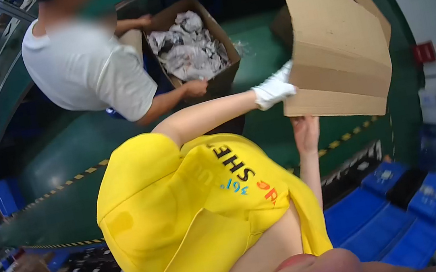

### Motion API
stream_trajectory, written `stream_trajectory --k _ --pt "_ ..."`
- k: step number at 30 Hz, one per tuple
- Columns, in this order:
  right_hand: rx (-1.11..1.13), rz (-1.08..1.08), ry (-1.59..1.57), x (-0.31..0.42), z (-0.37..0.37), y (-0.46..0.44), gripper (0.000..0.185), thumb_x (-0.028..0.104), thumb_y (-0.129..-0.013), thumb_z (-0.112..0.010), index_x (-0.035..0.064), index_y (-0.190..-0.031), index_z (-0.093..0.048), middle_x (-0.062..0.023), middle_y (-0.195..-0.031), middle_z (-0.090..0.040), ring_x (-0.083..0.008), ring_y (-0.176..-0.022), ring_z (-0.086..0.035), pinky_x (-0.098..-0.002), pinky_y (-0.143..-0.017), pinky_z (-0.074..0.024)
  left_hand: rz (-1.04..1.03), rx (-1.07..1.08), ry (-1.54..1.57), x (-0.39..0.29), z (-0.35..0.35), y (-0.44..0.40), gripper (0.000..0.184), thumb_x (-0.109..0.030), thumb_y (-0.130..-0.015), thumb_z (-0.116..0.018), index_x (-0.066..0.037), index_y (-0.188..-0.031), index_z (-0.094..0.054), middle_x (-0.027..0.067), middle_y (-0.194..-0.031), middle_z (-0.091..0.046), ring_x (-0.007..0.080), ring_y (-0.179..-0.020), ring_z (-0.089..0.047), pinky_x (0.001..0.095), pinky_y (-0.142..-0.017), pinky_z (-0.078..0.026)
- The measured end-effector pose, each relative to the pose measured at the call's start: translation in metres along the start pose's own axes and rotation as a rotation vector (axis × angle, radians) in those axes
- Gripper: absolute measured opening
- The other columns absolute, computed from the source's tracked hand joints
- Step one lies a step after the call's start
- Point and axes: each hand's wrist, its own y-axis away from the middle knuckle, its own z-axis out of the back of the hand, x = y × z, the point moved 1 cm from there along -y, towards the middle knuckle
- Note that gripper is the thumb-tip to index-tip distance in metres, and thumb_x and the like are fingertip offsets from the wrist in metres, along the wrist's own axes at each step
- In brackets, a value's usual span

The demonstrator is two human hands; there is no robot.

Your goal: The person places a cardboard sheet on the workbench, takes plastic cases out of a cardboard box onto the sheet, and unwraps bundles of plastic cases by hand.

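My left hand [274,89], in a white glove, grips the lower left edge of a brown cardboard box [340,50]. My right hand [306,131] is bare and holds the bottom edge of the same box, with its fingertips partly hidden behind the cardboard. The box is held up and tilted, with one broad creased side facing me. Behind that side, more flaps of it show at the upper right.
A co-worker in a white shirt [84,72] stands at the left, both hands on an open carton [220,33] filled with crumpled paper [192,56]. Blue bins [360,213] stand at the lower right. Yellow-black tape [349,135] marks the green floor.
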Motion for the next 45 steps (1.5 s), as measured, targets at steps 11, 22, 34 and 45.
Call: stream_trajectory --k 11,22,34,45 --pt "-0.045 -0.312 0.356 0.015 0.075 -0.228 0.062 0.017 -0.085 -0.059 0.0128 -0.137 -0.027 -0.0123 -0.126 -0.045 -0.0201 -0.105 -0.053 -0.0317 -0.087 -0.0442 0.084 -0.780 -0.142 -0.047 0.350 -0.239 0.074 0.006 -0.068 -0.051 -0.010 -0.136 -0.026 0.0126 -0.119 -0.049 0.0231 -0.099 -0.054 0.0336 -0.081 -0.047" --pt "-0.233 -0.238 0.807 0.096 0.219 -0.351 0.053 0.010 -0.082 -0.060 0.0077 -0.130 -0.036 -0.0091 -0.107 -0.056 -0.0149 -0.088 -0.057 -0.0257 -0.078 -0.0464 0.384 -0.884 -0.544 -0.025 0.534 -0.265 0.050 -0.001 -0.074 -0.051 -0.001 -0.123 -0.047 0.0110 -0.114 -0.056 0.0218 -0.102 -0.054 0.0301 -0.089 -0.041" --pt "-0.084 0.179 1.439 0.159 0.324 -0.504 0.043 0.011 -0.078 -0.060 0.0061 -0.119 -0.048 -0.0109 -0.101 -0.060 -0.0264 -0.092 -0.058 -0.0348 -0.083 -0.0462 1.182 -1.645 -1.819 -0.116 0.380 -0.372 0.057 -0.034 -0.072 -0.061 -0.002 -0.118 -0.050 0.0134 -0.110 -0.058 0.0237 -0.092 -0.059 0.0357 -0.082 -0.046" --pt "-0.124 -0.740 1.313 0.091 0.449 -0.656 0.060 0.030 -0.071 -0.064 0.0083 -0.125 -0.045 -0.0162 -0.118 -0.054 -0.0330 -0.107 -0.053 -0.0379 -0.089 -0.0428 -0.014 0.607 -1.513 0.277 -0.054 -0.699 0.027 -0.019 -0.069 -0.058 -0.012 -0.095 -0.061 0.0121 -0.118 -0.052 0.0322 -0.099 -0.053 0.0415 -0.081 -0.045"
